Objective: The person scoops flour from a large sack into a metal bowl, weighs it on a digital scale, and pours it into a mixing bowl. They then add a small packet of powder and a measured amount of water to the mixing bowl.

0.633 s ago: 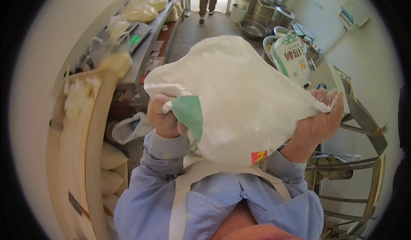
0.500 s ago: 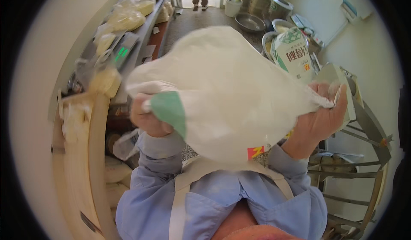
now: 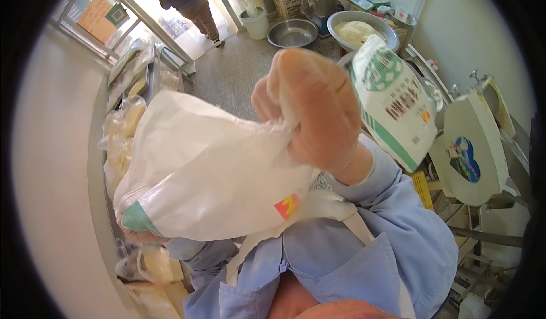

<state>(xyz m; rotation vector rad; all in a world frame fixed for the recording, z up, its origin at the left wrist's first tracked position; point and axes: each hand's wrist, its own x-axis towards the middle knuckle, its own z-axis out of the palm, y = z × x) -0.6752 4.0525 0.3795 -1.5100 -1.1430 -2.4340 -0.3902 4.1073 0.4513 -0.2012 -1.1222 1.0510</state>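
A: What are the hands doing?

B: The right hand (image 3: 313,105) is raised close to the camera, closed into a fist around a gathered corner of the sack (image 3: 210,174). The left hand (image 3: 142,236) is low on the left, mostly hidden under the sack's bottom end; only a few fingers show there, curled against it, so it seems to be gripping that end.

A: And the sack itself?

B: A big white woven plastic one, glossy, limp and creased. It hangs slanting between the two hands, high at the right fist and low at the left, in front of the person's chest. There is a green patch at its lower left corner and a small red and yellow mark near its lower right edge. It looks slack and nearly flat.

A: What lies behind it?

B: Blue sleeves and a pale apron strap just below. To the right stands a second bag (image 3: 392,100), white with green print, upright just past the right wrist. Beyond that is a round white lid (image 3: 469,148) with a blue picture on it.

A: Further out?

B: On the left, a rack (image 3: 122,125) holds pale lumps wrapped in plastic. At the top, a steel bowl (image 3: 293,33) sits on the floor, beside a wider basin (image 3: 358,29) holding pale dough. Another person (image 3: 187,0) stands by the doorway.
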